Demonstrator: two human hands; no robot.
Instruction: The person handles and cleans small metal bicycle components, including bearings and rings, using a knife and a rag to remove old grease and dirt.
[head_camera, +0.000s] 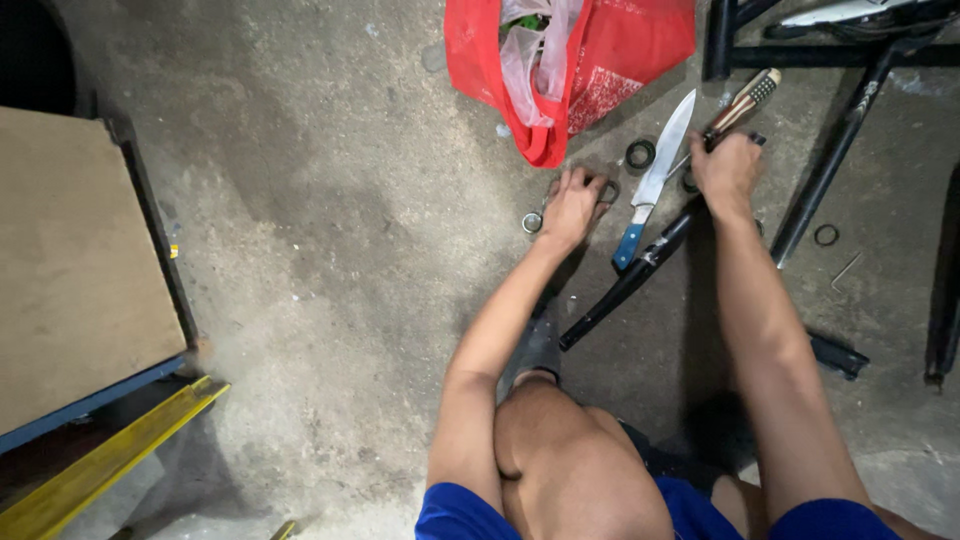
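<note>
Knife (660, 170) — pale blade, blue handle, flat on concrete. My left hand (572, 205), just left of it, presses small dark rings (608, 190), fingers spread. My right hand (726, 168), just right — closed on a wood-handled tool (742, 102).

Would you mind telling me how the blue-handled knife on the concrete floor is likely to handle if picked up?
The blue-handled knife probably stays rigid, since its long pale blade looks like metal. Lying flat, it seems unlikely to roll. Its pointed tip suggests lifting it by the handle.

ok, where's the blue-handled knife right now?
In the head view, the blue-handled steel knife lies on the concrete floor between the left hand and right hand, just below the red fabric bag.
</note>
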